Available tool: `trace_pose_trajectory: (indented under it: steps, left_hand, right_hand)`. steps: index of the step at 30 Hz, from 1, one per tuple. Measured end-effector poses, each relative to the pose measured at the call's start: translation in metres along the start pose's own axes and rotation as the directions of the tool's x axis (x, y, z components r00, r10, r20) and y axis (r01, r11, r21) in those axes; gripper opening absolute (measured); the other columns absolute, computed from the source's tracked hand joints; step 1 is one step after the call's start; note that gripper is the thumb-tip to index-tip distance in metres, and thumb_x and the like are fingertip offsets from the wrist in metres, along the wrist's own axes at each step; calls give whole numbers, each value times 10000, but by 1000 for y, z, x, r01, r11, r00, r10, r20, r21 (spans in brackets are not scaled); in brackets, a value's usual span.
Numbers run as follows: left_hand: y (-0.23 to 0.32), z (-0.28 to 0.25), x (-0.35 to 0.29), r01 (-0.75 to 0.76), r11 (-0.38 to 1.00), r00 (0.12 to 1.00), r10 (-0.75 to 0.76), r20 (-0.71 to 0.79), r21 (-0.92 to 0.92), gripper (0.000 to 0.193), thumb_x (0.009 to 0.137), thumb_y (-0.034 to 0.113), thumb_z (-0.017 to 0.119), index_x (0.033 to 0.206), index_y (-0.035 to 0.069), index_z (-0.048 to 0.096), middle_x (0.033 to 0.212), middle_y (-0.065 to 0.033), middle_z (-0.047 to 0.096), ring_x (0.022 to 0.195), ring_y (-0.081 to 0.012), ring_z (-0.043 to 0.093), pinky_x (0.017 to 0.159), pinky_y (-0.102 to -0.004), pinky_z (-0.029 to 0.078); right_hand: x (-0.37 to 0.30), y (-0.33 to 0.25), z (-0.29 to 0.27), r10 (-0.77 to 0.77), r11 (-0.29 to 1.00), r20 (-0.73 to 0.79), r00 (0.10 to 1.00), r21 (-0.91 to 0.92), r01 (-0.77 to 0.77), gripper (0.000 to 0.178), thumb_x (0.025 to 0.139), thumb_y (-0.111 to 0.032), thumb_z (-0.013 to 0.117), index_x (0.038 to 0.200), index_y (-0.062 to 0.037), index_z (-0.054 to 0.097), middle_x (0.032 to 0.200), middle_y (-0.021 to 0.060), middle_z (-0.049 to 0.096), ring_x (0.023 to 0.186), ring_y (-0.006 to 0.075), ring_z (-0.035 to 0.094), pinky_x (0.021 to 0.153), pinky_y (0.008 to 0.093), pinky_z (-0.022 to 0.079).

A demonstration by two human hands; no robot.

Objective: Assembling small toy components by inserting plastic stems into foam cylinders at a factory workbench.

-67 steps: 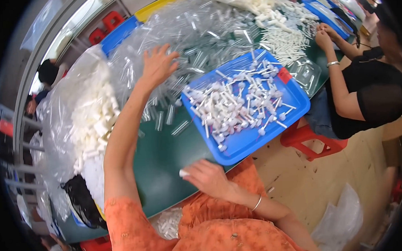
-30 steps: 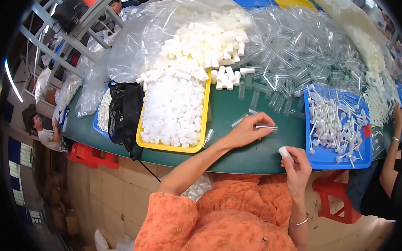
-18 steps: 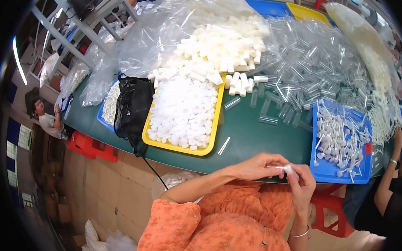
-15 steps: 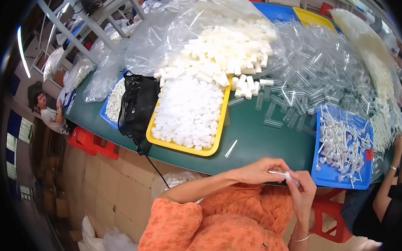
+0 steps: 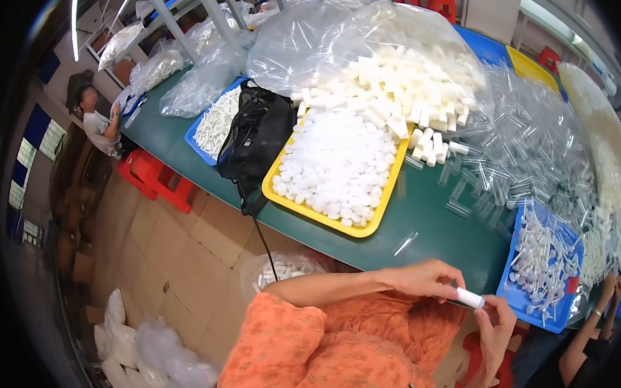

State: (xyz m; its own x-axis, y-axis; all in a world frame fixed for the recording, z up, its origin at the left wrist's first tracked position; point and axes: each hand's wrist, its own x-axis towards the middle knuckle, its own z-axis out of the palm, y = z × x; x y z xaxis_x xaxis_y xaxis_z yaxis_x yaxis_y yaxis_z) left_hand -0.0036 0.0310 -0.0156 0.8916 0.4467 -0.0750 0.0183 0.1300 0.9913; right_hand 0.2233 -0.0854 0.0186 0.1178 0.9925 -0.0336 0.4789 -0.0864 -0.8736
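Observation:
My left hand [image 5: 431, 280] comes across from the left, thumb and fingers closed on one end of a small white cylinder [image 5: 470, 297]. At the cylinder's other end, which looks translucent, the fingertips of my right hand [image 5: 495, 321] pinch it. Both hands are just off the table's near edge, above my lap. Nearest on the right is a blue tray [image 5: 519, 287] of white caps with thin stems. Ahead on the green table [image 5: 433, 234] lie thin clear pieces [image 5: 405, 243]. A yellow tray [image 5: 369, 229] holds many round white caps [image 5: 337, 166].
Cream foam cylinders [image 5: 396, 86] spill from a large clear bag [image 5: 297, 38] behind the yellow tray. Clear tubes [image 5: 523, 143] are heaped to the right. A black mesh bag [image 5: 259, 130] lies beside a blue tray of white sticks [image 5: 217, 122]. Another person's arm [image 5: 586, 327] is at far right.
The thin stick and cap seen between my fingers earlier no longer show; a white cylinder now spans both hands. The view has shifted, and my hands sit farther right and lower in it.

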Motion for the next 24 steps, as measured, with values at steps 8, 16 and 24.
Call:
trace_pose_trajectory:
  steps: [8, 16, 24]
  left_hand:
    - [1, 22, -6, 31, 989, 998, -22, -66, 145, 393, 968, 368, 558, 928, -20, 612, 811, -132, 640, 753, -230, 589, 683, -347, 451]
    - [-19, 52, -14, 54, 995, 998, -52, -21, 89, 454, 976, 415, 548, 808, -4, 593, 660, -23, 512, 543, -127, 440, 493, -309, 354]
    - [-34, 71, -29, 298, 737, 890, -444, -101, -607, 221, 948, 203, 504, 781, 74, 568, 632, 54, 402, 522, -36, 315, 454, -219, 227]
  right_hand:
    - [-6, -5, 32, -12, 985, 111, 994, 170, -7, 210, 841, 44, 673, 1050, 45, 651, 863, 73, 684, 741, 93, 627, 674, 223, 514]
    - [-26, -19, 39, 35, 930, 180, 983, 353, -98, 91, 877, 47, 620, 938, 6, 566, 781, 22, 621, 648, 44, 560, 554, 178, 443]
    - [-70, 30, 65, 303, 709, -158, 940, 697, -111, 143, 911, 5, 596, 1051, -25, 587, 794, -10, 589, 644, 35, 514, 561, 178, 411]
